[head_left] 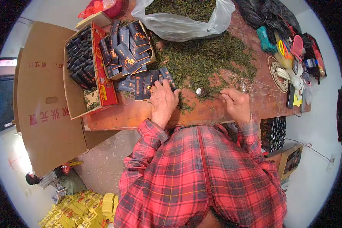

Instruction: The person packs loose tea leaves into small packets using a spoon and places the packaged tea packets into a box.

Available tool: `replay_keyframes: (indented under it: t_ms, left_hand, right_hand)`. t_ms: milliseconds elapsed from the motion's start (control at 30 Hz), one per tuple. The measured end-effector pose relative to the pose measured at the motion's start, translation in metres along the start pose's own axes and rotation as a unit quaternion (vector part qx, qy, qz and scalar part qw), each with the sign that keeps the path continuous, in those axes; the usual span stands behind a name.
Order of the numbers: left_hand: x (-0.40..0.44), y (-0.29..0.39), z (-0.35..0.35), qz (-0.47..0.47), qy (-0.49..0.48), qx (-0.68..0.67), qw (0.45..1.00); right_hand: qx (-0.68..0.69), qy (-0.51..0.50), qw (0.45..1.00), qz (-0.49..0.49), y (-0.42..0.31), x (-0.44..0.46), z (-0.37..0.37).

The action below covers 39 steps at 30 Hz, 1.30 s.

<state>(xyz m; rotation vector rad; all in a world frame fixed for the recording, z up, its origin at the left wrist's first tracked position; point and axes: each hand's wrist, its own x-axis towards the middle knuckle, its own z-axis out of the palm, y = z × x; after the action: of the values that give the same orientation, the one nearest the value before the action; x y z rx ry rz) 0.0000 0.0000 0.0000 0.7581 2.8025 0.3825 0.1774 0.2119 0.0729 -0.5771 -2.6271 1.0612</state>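
My left hand (164, 100) reaches over the table with its fingers stretched onto several small black packets (151, 81) with orange print. The fingertips touch the packets, and I see none lifted. My right hand (236, 105) is closed in a pinch around the thin handle of a spoon. The round spoon bowl (201, 92), with a bright white glint, lies at the near edge of the loose dried green leaves (205, 62). Some leaf bits are scattered between my hands.
An open carton (109, 97) of stacked packets and a smaller box (152, 60) heaped with packets stand left. A clear plastic bag (174, 33) of leaves sits behind. Rope (278, 76), orange scissors (281, 47) and a pink scoop (297, 45) lie right. Yellow packs (76, 211) cover the floor.
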Motion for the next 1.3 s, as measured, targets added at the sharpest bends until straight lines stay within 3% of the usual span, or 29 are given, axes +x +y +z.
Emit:
replay_keyframes:
  t_ms: [167, 767, 867, 1067, 1300]
  left_hand:
    - [-0.001, 0.009, -0.001, -0.014, 0.064, 0.019, 0.998]
    - [0.008, 0.020, 0.003, -0.045, 0.026, 0.027, 0.998]
    - [0.009, 0.015, 0.016, -0.023, 0.072, 0.021, 0.997]
    - [0.011, 0.016, 0.008, -0.027, 0.031, -0.037, 0.998]
    - [0.009, 0.016, 0.011, 0.043, 0.034, -0.068, 0.996]
  right_hand:
    - [0.008, 0.012, 0.999, -0.030, 0.004, -0.004, -0.005]
    - [0.024, 0.041, 0.999, -0.003, 0.021, -0.017, -0.019]
    - [0.016, 0.043, 0.999, 0.007, 0.022, -0.015, -0.020]
    - [0.023, 0.046, 0.998, 0.022, 0.020, -0.014, -0.021]
    - [0.001, 0.062, 0.998, 0.030, 0.016, -0.013, -0.019]
